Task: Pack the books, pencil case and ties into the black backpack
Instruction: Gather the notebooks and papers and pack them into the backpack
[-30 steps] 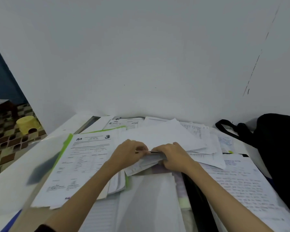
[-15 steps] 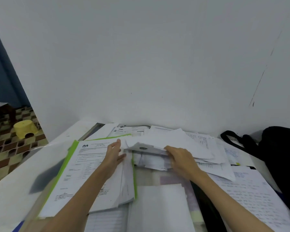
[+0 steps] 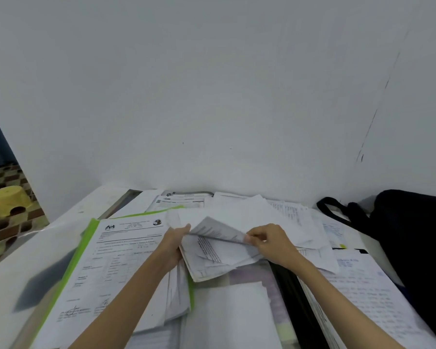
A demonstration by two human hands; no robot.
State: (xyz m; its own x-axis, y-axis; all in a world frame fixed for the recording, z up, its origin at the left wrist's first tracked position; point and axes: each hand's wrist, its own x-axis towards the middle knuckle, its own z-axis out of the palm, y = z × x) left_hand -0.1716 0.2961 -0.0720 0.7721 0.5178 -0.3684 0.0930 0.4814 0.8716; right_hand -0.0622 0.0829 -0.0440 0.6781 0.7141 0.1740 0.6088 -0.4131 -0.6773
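A loose pile of printed papers [image 3: 212, 250] covers the middle of the desk. My left hand [image 3: 173, 244] holds the pile's left edge, fingers tucked under a lifted sheet. My right hand [image 3: 269, 240] pinches the right corner of that lifted, curling sheet. The black backpack [image 3: 410, 238] sits at the desk's right edge, its strap [image 3: 330, 210] looping toward the papers. A green-edged folder [image 3: 86, 250] with a printed form on top lies to the left. No pencil case or ties are visible.
A handwritten sheet [image 3: 363, 295] lies at the right front, and a blank white stack [image 3: 234, 316] sits near me. An open booklet [image 3: 186, 199] rests by the white wall. A yellow stool [image 3: 9, 200] stands on the tiled floor at far left.
My left hand left the green folder's form and moved right to the pile's edge. My right hand now pinches a sheet and lifts it, so the top pages curl upward.
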